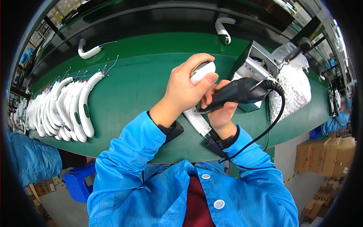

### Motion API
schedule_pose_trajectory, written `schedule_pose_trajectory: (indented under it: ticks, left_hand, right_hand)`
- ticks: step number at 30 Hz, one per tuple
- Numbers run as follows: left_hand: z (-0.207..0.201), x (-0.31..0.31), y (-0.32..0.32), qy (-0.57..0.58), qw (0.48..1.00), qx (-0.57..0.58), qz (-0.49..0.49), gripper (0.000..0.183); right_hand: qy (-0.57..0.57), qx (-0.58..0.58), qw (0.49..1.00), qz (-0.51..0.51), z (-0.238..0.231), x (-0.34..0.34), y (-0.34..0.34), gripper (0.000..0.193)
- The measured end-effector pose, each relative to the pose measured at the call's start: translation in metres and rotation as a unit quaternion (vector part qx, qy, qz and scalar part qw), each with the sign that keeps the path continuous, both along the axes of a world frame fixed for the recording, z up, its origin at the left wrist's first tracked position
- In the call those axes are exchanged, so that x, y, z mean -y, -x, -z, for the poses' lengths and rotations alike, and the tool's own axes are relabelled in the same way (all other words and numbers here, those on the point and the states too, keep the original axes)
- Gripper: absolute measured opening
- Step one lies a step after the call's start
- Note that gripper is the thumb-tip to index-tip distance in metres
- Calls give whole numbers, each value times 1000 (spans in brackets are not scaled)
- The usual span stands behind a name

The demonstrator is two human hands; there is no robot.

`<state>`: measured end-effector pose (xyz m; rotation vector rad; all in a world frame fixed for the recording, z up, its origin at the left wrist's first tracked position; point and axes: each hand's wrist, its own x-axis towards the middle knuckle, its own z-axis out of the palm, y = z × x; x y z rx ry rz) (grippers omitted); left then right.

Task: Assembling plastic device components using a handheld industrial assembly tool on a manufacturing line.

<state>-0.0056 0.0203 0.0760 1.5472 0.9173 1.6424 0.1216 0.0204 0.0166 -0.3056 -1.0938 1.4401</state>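
My left hand (pixel 186 81) is wrapped round a curved white plastic housing (pixel 197 123). Its rounded end, with a dark inset, shows above my thumb, while the straight end comes out below my hands over the green table (pixel 124 102). A black electric screwdriver (pixel 230 94) with a coiled cord lies in the grip of my right hand (pixel 222 113). Its nose points left, close against the housing; my fingers hide whether the tip touches. Many similar white curved housings (pixel 85 109) with thin wires stand packed in a row on the left.
Single white housings rest at the back left (pixel 87 53) and back right (pixel 224 28). Behind my right hand is a silver metal box (pixel 253 62), beside a crumpled silvery bag (pixel 291 87). A blue stool (pixel 79 183) and cardboard boxes (pixel 321 157) are on the floor; co-workers' blue sleeves show at both sides.
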Motion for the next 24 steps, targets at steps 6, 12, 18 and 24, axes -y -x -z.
schedule_pose_trajectory:
  ticks: [6,12,18,24]
  left_hand:
    - [0,-1,0,8,1000,-11,2,37]
    - [6,-2,2,-19,994,-95,-57,52]
    - [6,-3,-2,-32,993,-98,-53,55]
    - [10,-1,3,-19,994,-88,-57,56]
  right_hand:
    - [15,-6,1000,6,-8,4,-3,75]
    - [-135,41,976,164,-60,-12,-60,76]
    - [-167,116,951,234,-73,-45,-104,71]
    - [-99,182,959,191,-74,-48,-89,57]
